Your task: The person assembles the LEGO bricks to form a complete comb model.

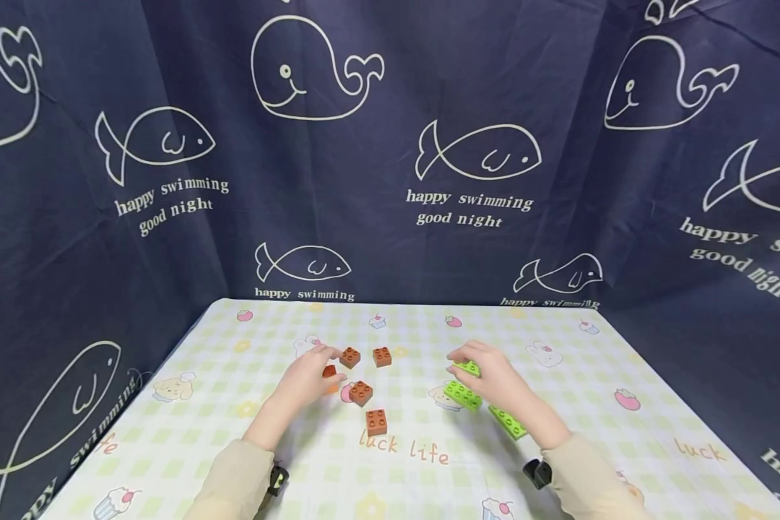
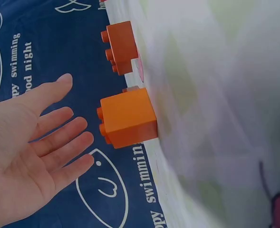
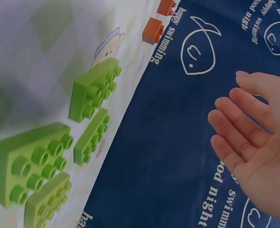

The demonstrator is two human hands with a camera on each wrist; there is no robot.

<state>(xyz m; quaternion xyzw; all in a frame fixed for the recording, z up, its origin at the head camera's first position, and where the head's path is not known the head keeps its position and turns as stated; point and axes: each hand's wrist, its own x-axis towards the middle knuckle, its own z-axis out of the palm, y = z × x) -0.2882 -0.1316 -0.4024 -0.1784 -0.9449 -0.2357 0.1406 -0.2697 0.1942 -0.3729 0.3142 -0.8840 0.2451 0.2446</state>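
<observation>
My left hand [image 1: 308, 377] hovers over an orange building brick [image 1: 329, 387], its fingers relaxed and holding nothing. In the left wrist view that orange brick [image 2: 129, 118] stands studs-up on the cloth, apart from the fingertips. Reddish-brown bricks lie to its right: one brick at the back [image 1: 349, 357], another brick beside it [image 1: 382, 356], a third brick nearer [image 1: 360, 393] and a front brick [image 1: 376, 421]. My right hand [image 1: 490, 375] is above several green bricks [image 1: 463, 395], partly hiding them. The right wrist view shows the green bricks [image 3: 40, 161] clear of its loosely spread, empty fingers.
A pale checked tablecloth [image 1: 429, 484] with printed cakes, strawberries and lettering covers the table. Behind and at both sides hangs a dark blue curtain [image 1: 377, 166] with white whale and fish drawings. A black strap [image 1: 537, 473] sits at the right wrist.
</observation>
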